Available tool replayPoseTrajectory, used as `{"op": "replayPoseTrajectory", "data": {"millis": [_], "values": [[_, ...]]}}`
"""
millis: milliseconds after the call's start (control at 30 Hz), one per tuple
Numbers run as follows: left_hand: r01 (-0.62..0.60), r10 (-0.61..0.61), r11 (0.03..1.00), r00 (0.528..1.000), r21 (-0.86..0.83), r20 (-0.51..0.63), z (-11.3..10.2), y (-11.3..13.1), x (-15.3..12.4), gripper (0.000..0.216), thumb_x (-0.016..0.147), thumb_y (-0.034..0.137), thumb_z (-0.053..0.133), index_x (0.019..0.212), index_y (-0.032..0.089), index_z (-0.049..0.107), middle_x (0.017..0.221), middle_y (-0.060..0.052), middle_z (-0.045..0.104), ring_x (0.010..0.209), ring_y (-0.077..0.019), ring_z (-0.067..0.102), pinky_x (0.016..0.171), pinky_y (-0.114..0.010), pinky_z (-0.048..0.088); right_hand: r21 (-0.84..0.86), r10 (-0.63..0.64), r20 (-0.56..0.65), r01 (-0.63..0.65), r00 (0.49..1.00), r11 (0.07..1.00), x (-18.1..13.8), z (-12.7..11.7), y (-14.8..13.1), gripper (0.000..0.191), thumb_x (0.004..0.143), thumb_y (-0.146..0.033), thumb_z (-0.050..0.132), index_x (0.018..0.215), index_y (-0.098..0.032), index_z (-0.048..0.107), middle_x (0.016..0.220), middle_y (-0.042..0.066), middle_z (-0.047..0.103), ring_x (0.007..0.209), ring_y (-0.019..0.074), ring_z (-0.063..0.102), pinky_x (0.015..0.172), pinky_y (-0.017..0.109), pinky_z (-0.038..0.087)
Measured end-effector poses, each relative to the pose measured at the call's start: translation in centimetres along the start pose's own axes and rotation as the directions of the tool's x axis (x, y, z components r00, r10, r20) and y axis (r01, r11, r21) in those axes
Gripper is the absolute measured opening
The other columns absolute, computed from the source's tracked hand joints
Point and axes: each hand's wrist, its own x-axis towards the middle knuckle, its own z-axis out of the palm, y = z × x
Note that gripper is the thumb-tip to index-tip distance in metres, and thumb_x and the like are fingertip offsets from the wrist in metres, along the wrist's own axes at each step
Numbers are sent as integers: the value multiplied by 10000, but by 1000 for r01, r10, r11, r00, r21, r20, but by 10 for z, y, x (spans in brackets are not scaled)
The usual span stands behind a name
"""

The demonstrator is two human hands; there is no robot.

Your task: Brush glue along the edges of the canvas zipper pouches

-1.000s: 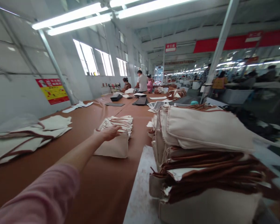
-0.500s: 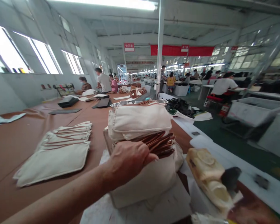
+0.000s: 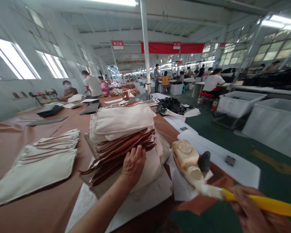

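Shifted onto the straps (image 3: pixel 116 152), your left hand (image 3: pixel 133 163) lies with fingers flat (right hand (image 3: pixel 251 215) clenches the brush (image 3: pixel 259 203)); separating one bag (image 3: pixel 123 119) needs a pinch.

The hall is bright and evenly lit. Daylight through the windows (image 3: pixel 14 61) at 9 o'clock blows out to white, and the glazing (image 3: pixel 269 53) at 2 o'clock glows paler. A tube light (image 3: pixel 116 2) at 12 o'clock glares. Shadows are soft, with a faint one under the stack (image 3: pixel 121 129) and left hand (image 3: pixel 133 163). At 5 o'clock the right hand (image 3: pixel 254 213) and brush (image 3: pixel 257 202) smear with motion. Wide-angle stretch tilts the pillar (image 3: pixel 145 48) and the edges, and the far people (image 3: pixel 208 81) look hazy
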Motion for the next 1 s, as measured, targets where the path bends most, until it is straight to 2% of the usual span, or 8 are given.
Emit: {"op": "replayPoseTrajectory", "data": {"millis": [100,233,333,533,667,767,900,1000], "values": [[57,-57,998,998,22,-23,3,6,2,390,940,215,527,1324,148,554,1378,-156,525,1055,-323,566,768,-431,511,-151,25,-13,-27,1000,988,18,-9,-10,422,852,-598,654,997,-202,679,608,15,582,456,164,510,367,252,408],[92,-92,996,995,-14,-42,1,14,6,211,938,239,535,1073,130,657,1294,-151,574,919,-280,606,719,-400,492,-312,-154,173,203,973,928,39,-1,-13,392,918,-557,571,960,-183,682,588,-1,545,504,170,528,430,260,404],[12,-18,999,993,-48,-113,1,14,-2,206,971,207,473,947,169,674,1293,-113,601,908,-248,623,769,-406,476,-334,-217,304,318,928,887,49,12,5,344,950,-511,547,953,-193,680,700,26,627,648,207,623,564,285,484],[-144,102,973,970,-179,-221,2,8,-28,219,980,191,473,1044,223,680,1270,-80,631,1100,-232,593,980,-389,483,-303,-279,475,453,835,839,61,36,49,306,967,-478,533,970,-208,677,965,61,697,852,233,665,778,342,528],[-115,107,942,993,-316,-44,-13,8,-16,148,937,180,501,975,213,640,1396,-80,546,1271,-250,505,1001,-396,509,-294,-288,521,486,803,823,64,44,53,267,961,-443,543,965,-224,694,989,60,699,903,247,666,808,365,530],[-38,83,941,989,-336,119,-20,10,-4,79,923,213,514,931,206,592,1130,-91,645,1062,-251,600,810,-372,560,-287,-306,526,504,794,814,63,43,46,247,966,-424,547,974,-224,691,994,60,696,900,235,669,795,348,538],[44,10,954,984,-297,177,-21,17,1,106,938,211,463,915,203,565,985,-81,624,920,-236,635,716,-334,534,-255,-373,525,560,765,788,55,34,38,203,978,-373,557,1022,-219,681,973,61,690,862,215,671,775,317,546],[45,21,936,983,-350,182,-20,20,2,129,934,198,463,1003,208,571,1058,-85,620,934,-220,655,731,-318,530,-232,-459,567,667,684,707,45,24,37,172,981,-298,559,1098,-238,669,990,58,681,889,210,668,786,307,550]]}}
